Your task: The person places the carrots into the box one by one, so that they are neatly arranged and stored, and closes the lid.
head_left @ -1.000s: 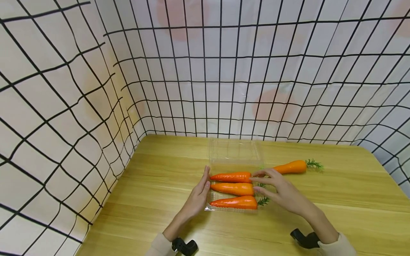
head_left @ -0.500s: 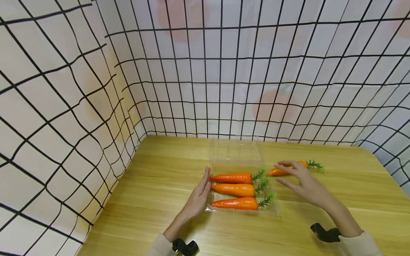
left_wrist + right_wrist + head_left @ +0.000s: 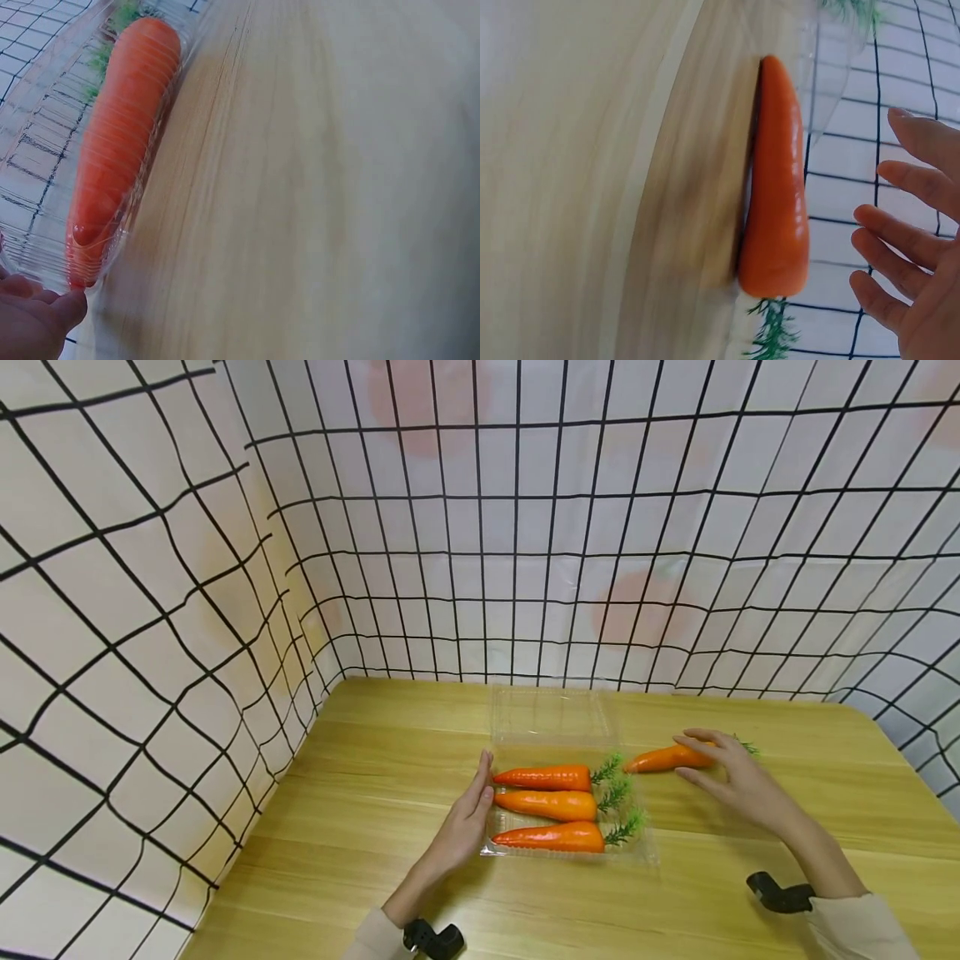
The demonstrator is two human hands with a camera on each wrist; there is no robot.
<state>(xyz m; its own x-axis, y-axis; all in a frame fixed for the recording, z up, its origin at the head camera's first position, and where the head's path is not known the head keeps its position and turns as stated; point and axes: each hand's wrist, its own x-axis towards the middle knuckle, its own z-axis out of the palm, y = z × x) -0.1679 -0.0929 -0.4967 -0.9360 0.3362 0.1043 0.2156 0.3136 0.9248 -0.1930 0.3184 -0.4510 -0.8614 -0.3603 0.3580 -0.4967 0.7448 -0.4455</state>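
Note:
Three orange carrots with green tops lie side by side in a clear plastic clamshell box (image 3: 647,852): a back carrot (image 3: 543,777), a middle carrot (image 3: 547,804) and a front carrot (image 3: 551,837). My left hand (image 3: 461,822), fingers straight, rests against the box's left end; in the left wrist view its fingertips are right at the wall below a carrot (image 3: 124,127). On the table right of the box lies a loose carrot (image 3: 667,759). Over its thick end hovers my right hand (image 3: 738,781), fingers spread and loosely bent, with a gap to the carrot (image 3: 776,195) in the right wrist view.
The box's clear lid (image 3: 551,714) lies folded back flat behind it. A wooden table (image 3: 360,760) carries everything. White walls with a black wire grid (image 3: 517,552) rise at the back and both sides.
My right hand has left the tops of the boxed carrots and moved right, over the loose carrot towards its leafy end. My left hand stays where it was.

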